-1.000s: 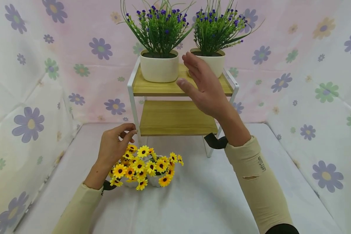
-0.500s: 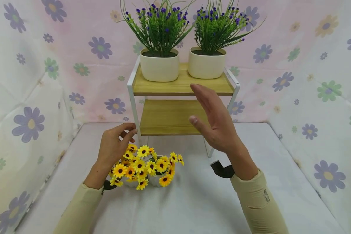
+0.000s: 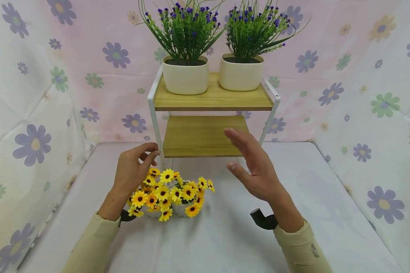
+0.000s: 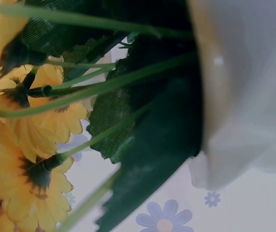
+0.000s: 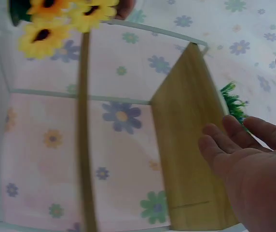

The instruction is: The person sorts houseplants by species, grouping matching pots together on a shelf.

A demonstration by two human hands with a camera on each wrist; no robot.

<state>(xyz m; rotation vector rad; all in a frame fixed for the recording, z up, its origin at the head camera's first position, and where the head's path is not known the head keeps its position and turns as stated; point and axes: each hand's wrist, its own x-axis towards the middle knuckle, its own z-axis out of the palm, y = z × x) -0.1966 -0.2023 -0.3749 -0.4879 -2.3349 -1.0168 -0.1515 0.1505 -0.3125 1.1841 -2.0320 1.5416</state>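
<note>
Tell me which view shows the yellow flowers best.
The head view: the yellow flowers fit wholly in frame. The left wrist view shows only some cropped blooms up close; the right wrist view, several at its top edge.

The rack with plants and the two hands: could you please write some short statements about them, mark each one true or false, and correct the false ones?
1. Two white pots with purple flowers stand on the upper board. True.
2. The right hand grips one of these pots. False: it is open and holds nothing.
3. The left hand is at the left front leg of the rack, as the head view shows it. True.
4. The yellow flowers stand on the lower board. False: they stand in small pots on the table, in front of the rack.
5. The left sleeve and the right sleeve are both beige. True.
</note>
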